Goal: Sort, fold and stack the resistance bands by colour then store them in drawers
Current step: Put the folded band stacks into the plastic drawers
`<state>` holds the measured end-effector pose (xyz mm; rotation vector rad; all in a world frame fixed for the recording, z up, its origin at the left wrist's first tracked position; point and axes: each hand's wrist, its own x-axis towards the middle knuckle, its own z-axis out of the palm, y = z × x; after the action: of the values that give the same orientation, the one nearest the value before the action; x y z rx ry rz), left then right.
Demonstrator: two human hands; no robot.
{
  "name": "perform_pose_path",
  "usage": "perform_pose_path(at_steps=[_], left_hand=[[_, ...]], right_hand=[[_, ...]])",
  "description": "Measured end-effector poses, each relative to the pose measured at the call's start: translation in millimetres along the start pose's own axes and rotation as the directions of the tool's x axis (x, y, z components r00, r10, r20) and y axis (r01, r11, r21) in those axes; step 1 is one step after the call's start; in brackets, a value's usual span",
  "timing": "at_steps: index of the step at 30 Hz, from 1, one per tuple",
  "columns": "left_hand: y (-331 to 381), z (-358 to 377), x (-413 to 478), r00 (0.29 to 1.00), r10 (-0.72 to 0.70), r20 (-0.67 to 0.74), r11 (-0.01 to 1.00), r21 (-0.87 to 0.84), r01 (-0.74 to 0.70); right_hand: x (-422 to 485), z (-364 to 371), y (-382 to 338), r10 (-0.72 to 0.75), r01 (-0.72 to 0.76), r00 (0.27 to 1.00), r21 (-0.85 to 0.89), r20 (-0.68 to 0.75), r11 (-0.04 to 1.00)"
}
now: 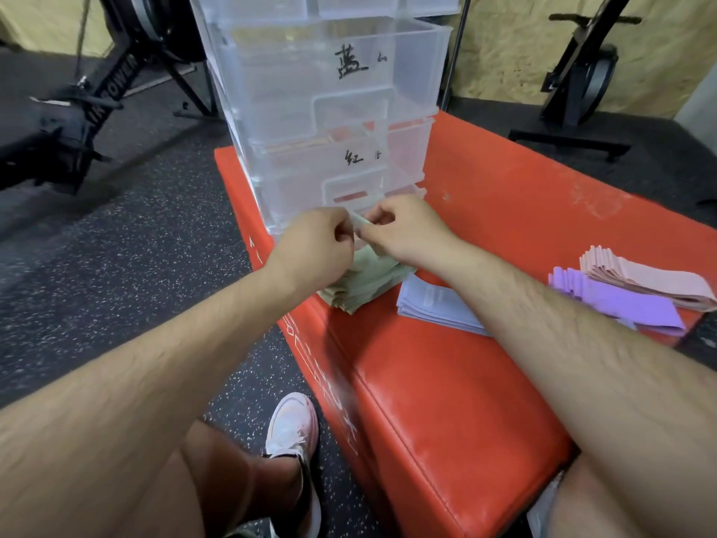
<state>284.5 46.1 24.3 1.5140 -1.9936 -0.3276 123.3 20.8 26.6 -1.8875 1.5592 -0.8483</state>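
The green band (359, 227) is pinched between both hands just above the green stack (362, 283), likely so its ends line up for folding; the left hand (316, 242) and right hand (403, 231) both grip it, fingers curled; blue (434, 304), purple (617, 300) and pink (644, 279) stacks lie apart on the red box (465, 382), colours kept separate; the drawers (329, 110) stand just behind, within reach.

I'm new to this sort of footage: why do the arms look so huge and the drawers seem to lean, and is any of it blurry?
Head view: the wide-angle lens stretches the forearms at the edges and bows the clear drawers. Both hands, pinching a green band, look slightly soft, as does the floor at left. Lighting is even, with faint sheen on the red bench.
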Motion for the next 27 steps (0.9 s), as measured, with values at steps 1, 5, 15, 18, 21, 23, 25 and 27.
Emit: perform_pose_path(at_steps=[1, 5, 15, 18, 21, 23, 25, 27], left_hand=[[-1.8, -3.7, -1.2, 0.997, 0.047, -0.062, 0.999, 0.011, -0.047], [-12.5, -3.3, -7.2, 0.987, 0.157, 0.029, 0.987, 0.033, -0.158], [-20.3, 17.4, -4.5, 0.97, 0.13, 0.203, 0.91, 0.364, -0.198], [-19.9, 23.7, 0.2, 0.966, 0.154, 0.209, 0.879, 0.418, -0.23], [-20.0, 26.6, 2.6, 0.963, 0.16, 0.218, 0.871, 0.428, -0.241], [-21.7, 27.7, 1.9, 0.966, 0.162, 0.202, 0.881, 0.412, -0.234], [-24.9, 29.4, -1.0, 0.973, 0.156, 0.172, 0.905, 0.37, -0.211], [-29.0, 30.3, -3.7, 0.977, 0.149, 0.15, 0.931, 0.311, -0.19]], right_hand=[[-0.5, 4.4, -2.0, -0.008, 0.008, 1.0, 0.001, 0.028, 1.0], [-4.5, 14.3, -3.4, 0.02, 0.008, 0.972, -0.117, 0.235, 0.993], [6.9, -33.7, 34.1, 0.143, -0.126, 0.989, -0.283, 0.038, 0.951], [5.2, -24.5, 39.8, 0.298, -0.278, 0.949, -0.172, 0.1, 0.945], [8.9, -15.8, 36.9, 0.39, -0.383, 0.907, -0.073, 0.159, 0.921], [12.6, -12.6, 36.0, 0.421, -0.415, 0.888, -0.068, 0.188, 0.907], [14.8, -11.5, 37.8, 0.441, -0.438, 0.867, -0.065, 0.234, 0.896], [15.6, -12.7, 41.3, 0.419, -0.42, 0.857, -0.065, 0.299, 0.905]])
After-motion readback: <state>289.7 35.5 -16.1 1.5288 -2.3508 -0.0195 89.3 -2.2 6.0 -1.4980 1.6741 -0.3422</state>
